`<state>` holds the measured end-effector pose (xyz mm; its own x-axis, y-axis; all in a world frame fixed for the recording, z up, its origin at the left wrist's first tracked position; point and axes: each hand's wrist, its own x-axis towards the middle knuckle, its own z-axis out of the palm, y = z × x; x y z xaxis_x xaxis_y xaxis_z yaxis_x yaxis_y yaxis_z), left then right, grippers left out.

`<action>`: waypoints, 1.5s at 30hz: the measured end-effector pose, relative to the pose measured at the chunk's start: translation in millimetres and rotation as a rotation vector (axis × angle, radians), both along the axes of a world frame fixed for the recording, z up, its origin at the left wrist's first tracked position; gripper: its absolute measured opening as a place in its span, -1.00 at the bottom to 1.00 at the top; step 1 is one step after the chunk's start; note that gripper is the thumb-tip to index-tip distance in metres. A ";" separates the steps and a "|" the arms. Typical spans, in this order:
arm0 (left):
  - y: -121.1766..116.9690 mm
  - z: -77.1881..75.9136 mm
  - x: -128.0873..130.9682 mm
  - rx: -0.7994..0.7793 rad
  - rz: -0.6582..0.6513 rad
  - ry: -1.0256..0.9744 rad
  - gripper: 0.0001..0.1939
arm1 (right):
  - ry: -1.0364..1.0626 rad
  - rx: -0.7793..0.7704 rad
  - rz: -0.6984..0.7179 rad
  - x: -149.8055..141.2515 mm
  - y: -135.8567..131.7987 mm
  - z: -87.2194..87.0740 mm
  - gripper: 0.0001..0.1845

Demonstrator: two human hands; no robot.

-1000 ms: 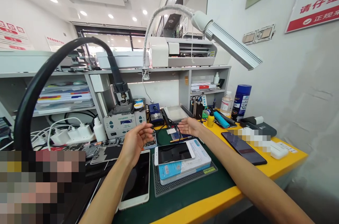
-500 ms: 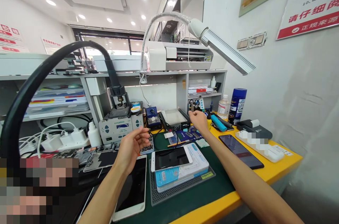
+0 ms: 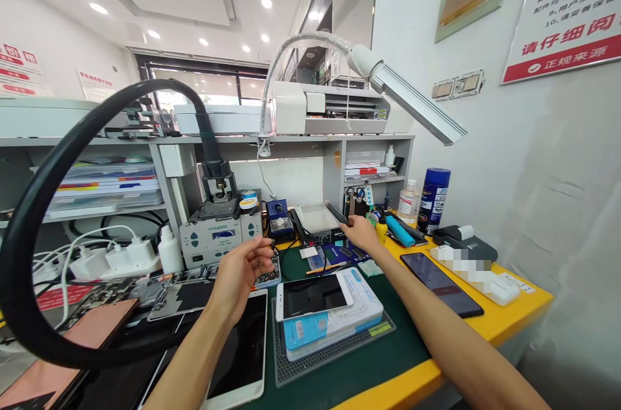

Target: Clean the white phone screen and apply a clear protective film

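My right hand is at the near right corner of a flat heating plate, its fingers closed on the near end of a slim black tool whose kind I cannot make out. Raised over the left side of the mat is my left hand, fingers curled and fingertips together; what they pinch, if anything, is too small to name. Between my forearms a white phone with a dark screen rests on a blue and white box. A white tablet lies under my left wrist.
A thick black hose arches over the left side from the hot-air station. A lamp hangs above the bench. At right are a dark phone, a blue spray can, a clear bottle and a white power strip.
My right hand has moved down and slightly right, onto the near end of the black tool. My left hand stays nearly in place. The view has tilted up slightly.
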<state>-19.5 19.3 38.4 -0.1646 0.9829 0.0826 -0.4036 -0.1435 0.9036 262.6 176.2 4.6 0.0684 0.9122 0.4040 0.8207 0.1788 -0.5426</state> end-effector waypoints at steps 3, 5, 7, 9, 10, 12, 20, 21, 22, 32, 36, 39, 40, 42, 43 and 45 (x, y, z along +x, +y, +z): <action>-0.7 -0.7 0.8 0.011 -0.002 0.003 -0.74 | -0.043 -0.022 0.034 -2.2 5.2 -7.0 -0.64; -0.3 -1.2 1.4 0.012 -0.001 0.003 -0.75 | -0.060 -0.028 0.058 -2.1 7.6 -9.1 -0.66; 0.2 -1.4 1.9 0.009 0.000 0.005 -0.75 | -0.068 -0.029 0.061 -1.3 8.8 -9.5 -0.67; 0.5 -1.3 2.2 0.001 0.002 0.008 -0.76 | -0.068 -0.032 0.037 -0.2 9.2 -9.2 -0.68; 0.3 -1.2 2.2 0.000 0.003 0.010 -0.76 | -0.067 -0.035 0.017 0.3 9.2 -9.0 -0.69; -0.3 -1.0 2.3 -0.006 0.004 0.016 -0.77 | -0.060 -0.041 -0.024 0.6 8.9 -8.7 -0.70; -3.0 0.5 4.3 -0.020 0.017 0.029 -0.77 | -0.060 -0.040 -0.032 1.9 4.6 -2.4 -0.73; -3.0 0.7 4.4 -0.020 0.018 0.029 -0.77 | -0.063 -0.045 -0.020 2.9 3.7 -0.8 -0.73; -2.8 0.7 4.4 -0.018 0.018 0.029 -0.78 | -0.065 -0.049 -0.010 4.0 2.8 0.9 -0.72; -1.9 -0.4 3.8 -0.007 0.004 0.012 -0.76 | 0.036 0.062 -0.044 5.0 -1.2 6.0 -0.72; -3.1 0.3 3.9 -0.005 -0.002 0.009 -0.75 | 0.126 0.118 -0.044 6.6 -1.9 4.9 -0.63; -2.2 -0.8 3.6 -0.007 -0.008 0.012 -0.74 | 0.191 0.128 -0.040 8.5 -0.5 4.7 -0.59; -1.8 -1.5 3.4 -0.007 -0.010 0.014 -0.74 | 0.211 0.130 -0.040 9.1 0.3 4.8 -0.60; -1.1 -2.7 2.8 -0.004 -0.017 0.020 -0.74 | 0.255 0.139 -0.040 10.6 1.9 5.3 -0.62; -1.0 -3.0 2.6 -0.003 -0.022 0.025 -0.74 | 0.280 0.146 -0.042 11.4 2.6 5.8 -0.62; -1.1 -3.1 2.5 -0.004 -0.028 0.033 -0.73 | 0.336 0.160 -0.041 13.1 3.5 7.2 -0.61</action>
<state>-17.0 18.2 35.3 -0.1345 0.9874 0.0840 -0.3774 -0.1294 0.9170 275.7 179.7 11.8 0.2568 0.8330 0.4901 0.6102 0.2535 -0.7506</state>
